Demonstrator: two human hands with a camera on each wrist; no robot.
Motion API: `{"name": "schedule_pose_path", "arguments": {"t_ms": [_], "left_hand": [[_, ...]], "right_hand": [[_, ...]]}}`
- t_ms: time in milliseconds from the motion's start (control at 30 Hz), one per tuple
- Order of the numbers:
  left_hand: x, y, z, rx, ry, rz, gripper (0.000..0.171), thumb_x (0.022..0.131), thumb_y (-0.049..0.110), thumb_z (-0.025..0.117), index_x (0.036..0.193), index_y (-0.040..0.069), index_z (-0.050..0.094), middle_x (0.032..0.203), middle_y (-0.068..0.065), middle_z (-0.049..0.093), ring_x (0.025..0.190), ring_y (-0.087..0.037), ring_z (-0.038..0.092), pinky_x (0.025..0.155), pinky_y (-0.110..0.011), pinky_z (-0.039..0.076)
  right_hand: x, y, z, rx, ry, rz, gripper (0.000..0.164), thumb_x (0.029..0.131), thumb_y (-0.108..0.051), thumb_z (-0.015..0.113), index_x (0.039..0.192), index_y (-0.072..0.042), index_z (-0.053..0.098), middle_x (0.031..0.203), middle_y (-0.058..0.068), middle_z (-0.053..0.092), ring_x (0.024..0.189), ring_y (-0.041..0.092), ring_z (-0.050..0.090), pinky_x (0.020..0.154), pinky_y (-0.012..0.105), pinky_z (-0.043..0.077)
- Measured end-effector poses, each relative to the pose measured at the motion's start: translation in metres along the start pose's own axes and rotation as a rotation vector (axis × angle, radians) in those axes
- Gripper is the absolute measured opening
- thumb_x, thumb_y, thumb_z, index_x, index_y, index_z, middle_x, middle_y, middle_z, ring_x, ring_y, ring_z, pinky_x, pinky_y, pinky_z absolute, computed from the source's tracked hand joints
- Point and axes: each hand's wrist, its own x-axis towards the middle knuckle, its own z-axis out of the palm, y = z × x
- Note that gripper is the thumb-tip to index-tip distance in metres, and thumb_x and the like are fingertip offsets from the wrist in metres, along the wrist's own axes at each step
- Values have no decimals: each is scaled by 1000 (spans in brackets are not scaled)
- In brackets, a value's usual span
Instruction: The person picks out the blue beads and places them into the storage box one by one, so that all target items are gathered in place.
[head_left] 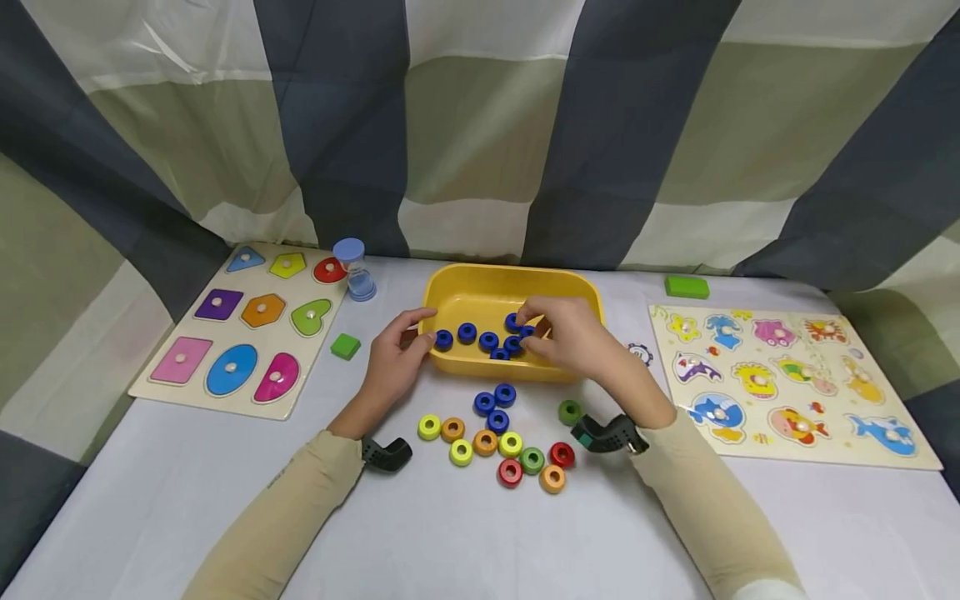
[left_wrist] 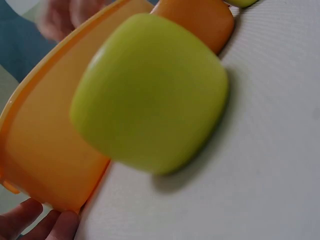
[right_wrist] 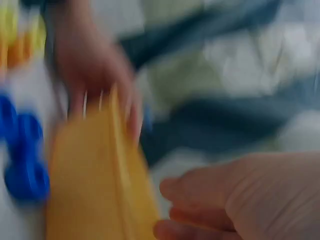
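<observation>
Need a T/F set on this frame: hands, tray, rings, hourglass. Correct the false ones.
1. The left hand holds the tray at its left end. True.
2. All the blue rings are in the tray. False: three blue rings lie on the table.
3. The hourglass stands upright. True.
4. The red rings are in the tray. False: both red rings are on the table.
5. The right hand is over the tray. True.

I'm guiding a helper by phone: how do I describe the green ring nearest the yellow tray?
Find the yellow tray on the white tabletop. On the near side of its right end, beside the right wrist's black strap, lies the green ring. Unlike the other green ring, which is crowded by its neighbours, this one sits apart.
</observation>
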Motion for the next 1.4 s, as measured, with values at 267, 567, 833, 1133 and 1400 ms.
{"name": "schedule_pose_path", "arguments": {"t_ms": [267, 567, 833, 1133, 1400], "left_hand": [[0, 0, 0, -19, 11, 11, 35, 93, 19, 56, 128, 17, 60, 138, -3, 55, 112, -24, 60, 98, -40, 51], [-1, 1, 1, -8, 5, -8, 34, 94, 20, 56, 128, 18, 60, 138, -1, 55, 111, -23, 60, 93, -38, 54], [-1, 2, 1, -10, -1, -7, 35, 94, 21, 55, 128, 18, 59, 139, -2, 54, 112, -23, 59, 95, -39, 53], [-2, 0, 2, -11, -1, -6, 35, 94, 20, 55, 128, 18, 59, 138, -3, 55, 113, -23, 59, 97, -39, 52], [-2, 2, 0, -6, -5, -9, 35, 94, 20, 55, 129, 18, 59, 140, -2, 54, 114, -23, 59, 96, -39, 53]], "right_hand": [[-36, -36, 17, 16, -239, -220, 32, 85, -4, 65, 116, -9, 69, 112, 4, 71, 91, 15, 64, 86, 29, 56], [-46, -28, 32, -126, -275, -170, 40, 86, -4, 67, 125, -8, 65, 121, 7, 66, 106, 19, 63, 93, 35, 54], [-50, -29, 36, -136, -217, -155, 34, 84, -5, 69, 117, -9, 67, 111, 5, 66, 93, 15, 62, 86, 32, 55], [-49, -21, 44, -126, -186, -171, 34, 84, -8, 71, 118, -9, 66, 110, 4, 68, 96, 14, 63, 88, 31, 55], [-54, -12, 44, -99, -201, -127, 27, 87, -15, 70, 113, -8, 68, 104, 2, 69, 90, 10, 62, 83, 29, 55]]}}
